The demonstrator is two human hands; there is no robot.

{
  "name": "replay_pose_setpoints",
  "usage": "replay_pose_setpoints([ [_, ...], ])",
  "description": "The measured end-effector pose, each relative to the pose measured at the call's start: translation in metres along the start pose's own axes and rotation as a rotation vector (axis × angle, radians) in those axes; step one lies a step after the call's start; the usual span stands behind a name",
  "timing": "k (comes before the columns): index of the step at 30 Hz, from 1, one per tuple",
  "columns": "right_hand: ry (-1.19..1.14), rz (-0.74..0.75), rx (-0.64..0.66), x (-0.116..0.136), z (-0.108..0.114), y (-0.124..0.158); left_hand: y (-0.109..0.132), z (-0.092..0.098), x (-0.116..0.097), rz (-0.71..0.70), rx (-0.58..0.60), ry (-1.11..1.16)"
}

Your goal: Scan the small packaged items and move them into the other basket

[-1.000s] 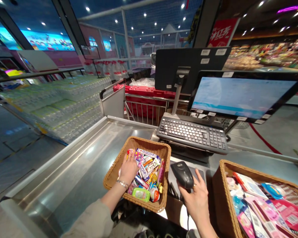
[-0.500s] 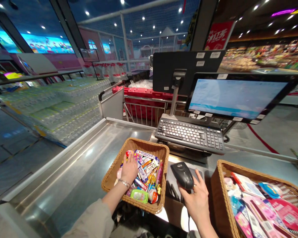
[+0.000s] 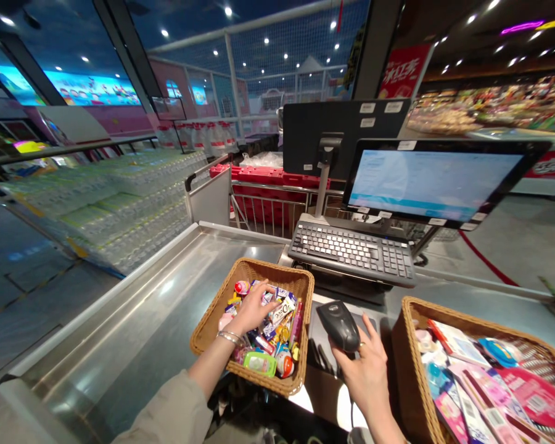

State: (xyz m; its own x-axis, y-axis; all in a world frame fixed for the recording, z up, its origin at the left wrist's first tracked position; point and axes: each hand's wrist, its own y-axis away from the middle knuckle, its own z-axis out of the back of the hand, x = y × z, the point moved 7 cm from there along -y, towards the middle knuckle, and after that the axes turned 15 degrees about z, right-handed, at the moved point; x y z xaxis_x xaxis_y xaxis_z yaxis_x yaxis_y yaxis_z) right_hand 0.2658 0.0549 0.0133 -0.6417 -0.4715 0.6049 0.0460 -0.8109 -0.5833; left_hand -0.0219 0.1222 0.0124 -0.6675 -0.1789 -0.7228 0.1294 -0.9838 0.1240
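Note:
My left hand (image 3: 256,306) is over the wicker basket (image 3: 205,320) of sweets, with thumb and fingers apart. Its fingertips are beside a white Dove bar (image 3: 282,310) and purple-wrapped bars; I cannot tell whether they touch. A red-capped round sweet (image 3: 242,287) lies behind that hand, and a green-framed pack (image 3: 259,364) sits at the near side of the basket. In my right hand (image 3: 365,373) is a black barcode scanner (image 3: 338,325), its head pointing up and left. Part of the grip is hidden by the palm.
A second wicker basket (image 3: 404,370) with boxes and packets stands on the right. Behind the scanner are a keyboard (image 3: 351,250) and a lit monitor (image 3: 430,182). The steel counter (image 3: 139,320) stretches left. A metal cart (image 3: 263,206) is beyond it.
My left hand has shifted right within the basket, from the red-capped sweet towards the Dove bar, uncovering the sweet. The scanner in my right hand stays in nearly the same place.

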Motion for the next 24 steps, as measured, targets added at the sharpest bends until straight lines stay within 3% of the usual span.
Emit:
replay_pose_setpoints([
  [5, 0.017, 0.000, -0.014, -0.001, 0.004, 0.002, -0.003, -0.009, 0.014, 0.039, 0.085, 0.150],
  [11, 0.027, 0.004, -0.016, -0.001, 0.005, 0.004, -0.008, -0.007, 0.024, 0.063, 0.002, 0.131],
  [20, 0.031, -0.002, -0.019, -0.004, 0.007, 0.006, -0.002, 0.006, 0.059, 0.226, -0.096, -0.332],
  [24, 0.028, 0.002, -0.012, -0.004, 0.005, 0.007, 0.005, 0.005, 0.052, 0.183, -0.131, -0.573],
])
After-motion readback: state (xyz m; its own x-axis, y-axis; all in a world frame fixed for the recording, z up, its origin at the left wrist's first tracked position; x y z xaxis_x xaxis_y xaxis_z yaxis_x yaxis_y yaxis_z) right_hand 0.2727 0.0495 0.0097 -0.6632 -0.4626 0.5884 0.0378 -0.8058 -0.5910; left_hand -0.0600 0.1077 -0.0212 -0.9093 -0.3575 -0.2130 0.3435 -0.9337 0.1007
